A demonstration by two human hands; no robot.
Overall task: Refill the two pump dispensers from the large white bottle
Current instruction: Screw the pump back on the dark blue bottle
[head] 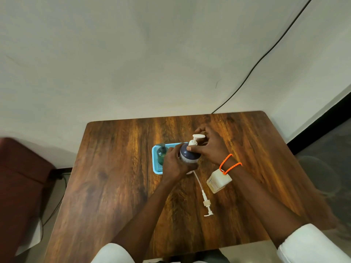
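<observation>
Standing over the wooden tabletop (117,168), a person works with both hands at its middle. Nearest the viewer lies a loose pump head (206,204), its dip tube trailing toward the hands, evidently removed from one container. Just beyond it, under the right wrist, rests the large white bottle (218,182), on its side or tilted, partly hidden by an orange cord (228,164). At centre, the left hand (175,164) is clamped round the body of a dark-topped pump dispenser (189,155), steadying it; the right hand (210,144) is closed on the white collar beneath its pump. The step in hand appears to be turning that pump, though whether off or back on cannot be told. Farther back, a green pump dispenser (161,153) stands in a blue basket (157,170). The next move calls for a firm, even twist with the dispenser held upright.
</observation>
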